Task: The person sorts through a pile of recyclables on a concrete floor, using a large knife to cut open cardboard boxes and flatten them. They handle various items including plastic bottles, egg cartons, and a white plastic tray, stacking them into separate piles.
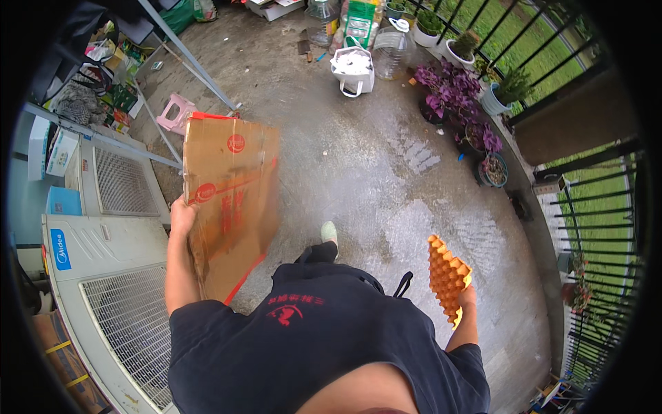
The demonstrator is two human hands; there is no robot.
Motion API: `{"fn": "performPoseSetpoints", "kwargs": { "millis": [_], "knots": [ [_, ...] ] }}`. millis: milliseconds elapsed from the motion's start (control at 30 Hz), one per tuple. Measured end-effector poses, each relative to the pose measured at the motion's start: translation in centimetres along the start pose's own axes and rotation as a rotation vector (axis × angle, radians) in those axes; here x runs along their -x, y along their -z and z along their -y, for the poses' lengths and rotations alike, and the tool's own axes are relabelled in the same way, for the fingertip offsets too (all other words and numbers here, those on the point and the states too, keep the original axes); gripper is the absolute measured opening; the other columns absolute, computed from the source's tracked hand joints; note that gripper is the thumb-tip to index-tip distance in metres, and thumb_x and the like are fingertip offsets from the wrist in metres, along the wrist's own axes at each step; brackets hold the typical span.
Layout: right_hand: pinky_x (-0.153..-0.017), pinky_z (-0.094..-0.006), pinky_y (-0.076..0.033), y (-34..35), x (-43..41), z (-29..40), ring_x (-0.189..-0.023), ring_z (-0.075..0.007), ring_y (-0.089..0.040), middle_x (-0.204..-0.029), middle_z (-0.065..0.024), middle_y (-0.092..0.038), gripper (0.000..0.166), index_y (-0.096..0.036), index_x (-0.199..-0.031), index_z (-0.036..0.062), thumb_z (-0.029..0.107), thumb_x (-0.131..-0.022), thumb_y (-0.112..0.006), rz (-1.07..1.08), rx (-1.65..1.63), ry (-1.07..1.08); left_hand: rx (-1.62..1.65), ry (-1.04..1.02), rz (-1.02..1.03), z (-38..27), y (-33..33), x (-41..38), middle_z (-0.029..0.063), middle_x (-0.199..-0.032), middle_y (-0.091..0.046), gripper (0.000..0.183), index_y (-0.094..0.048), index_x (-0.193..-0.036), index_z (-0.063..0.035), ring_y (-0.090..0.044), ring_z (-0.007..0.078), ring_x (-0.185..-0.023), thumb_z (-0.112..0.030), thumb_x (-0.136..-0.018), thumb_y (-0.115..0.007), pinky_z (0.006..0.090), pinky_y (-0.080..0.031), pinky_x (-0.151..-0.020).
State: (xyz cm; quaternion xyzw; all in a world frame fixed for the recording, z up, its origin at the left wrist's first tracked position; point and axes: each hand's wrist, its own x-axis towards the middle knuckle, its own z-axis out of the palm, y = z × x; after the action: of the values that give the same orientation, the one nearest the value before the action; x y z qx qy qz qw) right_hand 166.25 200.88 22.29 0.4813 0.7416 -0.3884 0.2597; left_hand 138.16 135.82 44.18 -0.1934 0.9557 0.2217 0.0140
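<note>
On the left, my left hand (184, 215) grips the near edge of a large flattened cardboard box (232, 181), which hangs upright beside me and bears red print and red tape. My right hand (467, 296) holds an egg tray (448, 274) low at my right side; it is orange-brown with a yellow edge, its bumpy face turned towards my legs. The fingers of both hands are partly hidden behind what they hold. One light green shoe (329, 232) shows on the concrete floor below me.
Midea air-conditioner units (111, 248) stand at the left, near metal poles and a pink plastic stool (176, 113). Ahead are a white bag (354, 72) and a large clear plastic bottle (392, 52). Purple potted plants (450, 90) line the black fence (595, 217) at the right.
</note>
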Motion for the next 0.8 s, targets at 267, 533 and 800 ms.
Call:
{"fn": "performPoseSetpoints", "kwargs": {
  "millis": [267, 533, 800],
  "knots": [
    [-0.072, -0.0353, -0.051, 2.7, -16.2, 5.0, -0.091, -0.0232, -0.059, -0.11, -0.0081, -0.057, 0.045, -0.046, -0.122, 0.0089, -0.004, -0.079, -0.039, -0.127, -0.879, 0.08, -0.006, 0.058, -0.031, -1.2, -1.4, -11.0, 0.0177, -0.09, -0.066, 0.036, -0.064, -0.104, -0.0076, -0.063, 0.0308, -0.088, -0.013, -0.07, -0.059, 0.0374, -0.047, -0.078],
    [-0.067, -0.0386, -0.053, 3.7, -23.8, 23.3, -0.091, -0.0265, -0.06, -0.111, -0.0105, -0.055, 0.054, -0.043, -0.123, 0.0088, -0.009, -0.072, -0.035, 0.004, -1.143, 0.205, 0.088, -0.047, -0.121, -9.4, -2.7, -27.1, 0.017, -0.083, -0.066, 0.031, -0.065, -0.101, -0.0056, -0.064, 0.0274, -0.08, -0.011, -0.071, -0.059, 0.0354, -0.047, -0.074],
    [-0.068, -0.0395, -0.055, 4.6, -28.3, 46.8, -0.091, -0.0273, -0.061, -0.109, -0.0096, -0.057, 0.053, -0.045, -0.122, 0.0082, -0.01, -0.072, -0.037, 0.167, -1.075, 0.315, 0.338, -0.061, -0.159, -21.0, 1.3, -43.6, 0.0083, -0.078, -0.065, 0.027, -0.064, -0.095, 0.0021, -0.06, 0.015, -0.073, -0.002, -0.07, -0.057, 0.0298, -0.046, -0.068]
  ]
}}
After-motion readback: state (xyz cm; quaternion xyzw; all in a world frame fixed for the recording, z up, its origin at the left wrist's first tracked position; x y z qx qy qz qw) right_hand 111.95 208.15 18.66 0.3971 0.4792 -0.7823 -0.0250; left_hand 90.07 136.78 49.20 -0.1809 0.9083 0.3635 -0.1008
